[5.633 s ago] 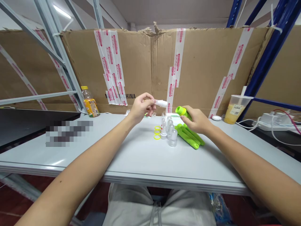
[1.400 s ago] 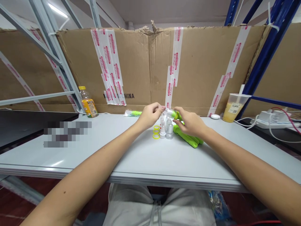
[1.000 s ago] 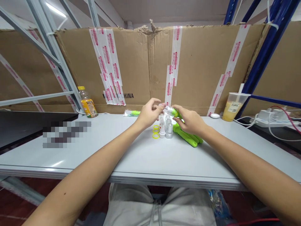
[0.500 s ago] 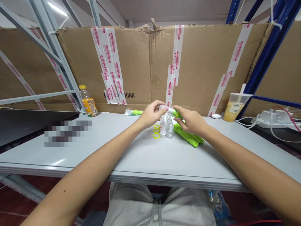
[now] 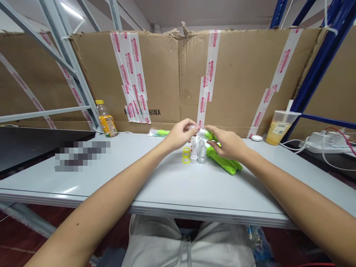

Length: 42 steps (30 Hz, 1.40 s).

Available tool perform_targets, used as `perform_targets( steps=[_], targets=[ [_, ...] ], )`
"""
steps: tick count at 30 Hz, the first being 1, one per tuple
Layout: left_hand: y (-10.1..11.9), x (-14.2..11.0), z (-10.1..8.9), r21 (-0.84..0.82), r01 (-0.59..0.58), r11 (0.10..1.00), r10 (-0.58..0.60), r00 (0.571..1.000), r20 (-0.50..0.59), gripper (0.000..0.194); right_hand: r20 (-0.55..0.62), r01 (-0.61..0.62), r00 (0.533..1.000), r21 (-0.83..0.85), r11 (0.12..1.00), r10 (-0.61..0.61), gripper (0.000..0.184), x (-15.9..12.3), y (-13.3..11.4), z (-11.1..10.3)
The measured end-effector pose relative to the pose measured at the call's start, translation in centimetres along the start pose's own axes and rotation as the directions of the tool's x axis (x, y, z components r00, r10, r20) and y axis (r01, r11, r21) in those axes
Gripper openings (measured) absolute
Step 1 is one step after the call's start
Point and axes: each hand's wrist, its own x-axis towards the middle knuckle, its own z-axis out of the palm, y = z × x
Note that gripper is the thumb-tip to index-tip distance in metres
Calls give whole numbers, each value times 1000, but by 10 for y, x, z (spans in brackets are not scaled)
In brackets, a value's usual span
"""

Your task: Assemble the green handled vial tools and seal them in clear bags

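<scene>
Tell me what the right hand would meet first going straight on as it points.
Most likely the clear cap at the end of the green tube in the right hand, then the left hand gripping that cap; depth is unclear.

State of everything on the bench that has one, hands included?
Left hand: closed on clear cap
Right hand: closed on green tube
Clear cap: at green tube's mouth, seating unclear
Green tube: held, tilted
Loose green tubes: lying
Yellow rings: lying flat
Standing clear caps: upright
Bottle: upright, capped, part full
Cup: upright, part full
</scene>
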Motion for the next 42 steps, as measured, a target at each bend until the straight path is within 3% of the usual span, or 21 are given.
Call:
perform_targets(
  steps=[3, 8, 13, 17, 22, 26, 29, 32, 36, 39, 42],
  targets=[
    [-2, 0, 0, 40, 32, 999, -33, 999, 17, 42, 3, 23, 1000, -10, 1000, -23, 51, 0, -3, 0],
    [-3, 0, -3, 70, -199, 978, 193, 978, 85, 30, 55, 14, 998, -13, 1000, -13, 47, -1, -1, -4],
    [-2, -3, -5, 118, -203, 972, 193, 976, 98, 27, 52, 43, 998, -61, 997, -40, 47, -1, 0, -5],
    [8, -8, -3, 270, -186, 945, 168, 982, 87, 33, 40, 74, 997, -153, 986, -69, 44, 1, -7, -6],
    [21, -14, -2, 466, -234, 853, 134, 962, 237, 35, 39, 103, 995, -221, 970, -97, 40, 2, -14, -8],
    [23, -14, -4, 544, -322, 775, 192, 940, 281, 30, 40, 103, 995, -277, 955, -96, 37, 2, -13, -9],
    [21, -14, -3, 612, -363, 703, 211, 928, 308, 29, 108, 67, 993, -306, 950, -35, 36, 2, -14, -12],
    [18, -13, 2, 721, -437, 538, 280, 899, 336, 22, 165, 47, 986, -261, 964, -4, 39, 2, -14, -17],
    [16, -11, 7, 792, -532, 298, 454, 809, 372, 18, 164, 17, 986, -182, 983, 13, 40, 2, -12, -23],
    [16, -12, 5, 793, -538, 288, 477, 798, 368, 22, 122, 22, 992, -224, 974, 6, 42, 2, -13, -23],
    [18, -16, 2, 778, -495, 386, 383, 854, 353, 32, 87, 51, 996, -292, 955, -27, 44, 3, -14, -19]
  ],
)
